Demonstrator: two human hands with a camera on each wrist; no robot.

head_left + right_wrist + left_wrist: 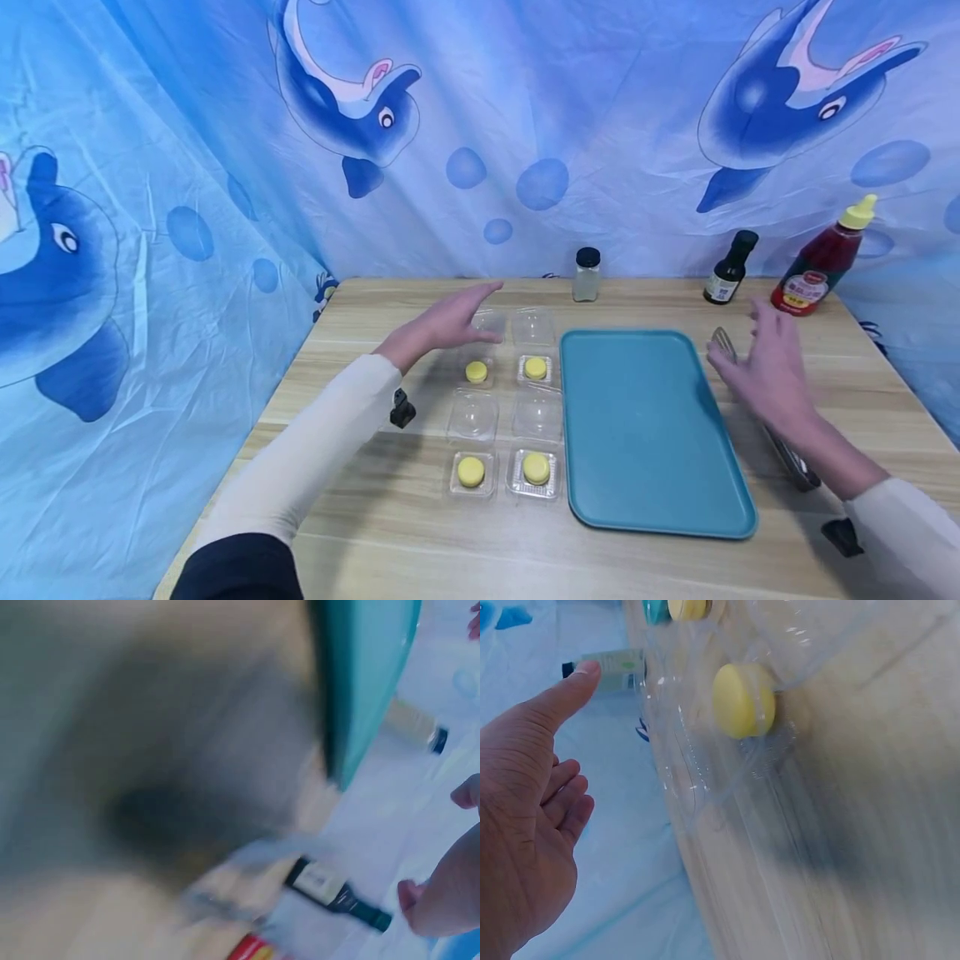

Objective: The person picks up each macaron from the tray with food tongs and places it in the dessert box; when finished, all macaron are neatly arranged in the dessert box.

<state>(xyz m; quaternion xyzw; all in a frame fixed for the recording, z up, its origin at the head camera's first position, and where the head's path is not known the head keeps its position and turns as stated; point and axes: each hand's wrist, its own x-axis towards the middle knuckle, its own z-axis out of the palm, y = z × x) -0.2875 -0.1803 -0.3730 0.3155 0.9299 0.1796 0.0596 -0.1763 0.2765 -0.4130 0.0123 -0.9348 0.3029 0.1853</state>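
Observation:
My left hand (453, 321) is held over the back left of several open clear plastic boxes (472, 415), thumb apart and holding nothing. Each box bears a round yellow macaron-like piece (470, 472); one such yellow piece (742, 701) shows up close in the left wrist view. My right hand (772, 371) hangs with loosely bent fingers above a long metal utensil (787, 458) with a slotted tip, partly hidden under the hand. Between the hands lies a flat blue-green tray (645, 433), right beside the boxes.
At the table's back edge stand a small clear jar (586, 277) with a black lid, a dark sauce bottle (729, 271) and a red squeeze bottle (821, 260) with a yellow cap. A blue dolphin-print curtain (600, 108) hangs behind the wooden table (420, 550).

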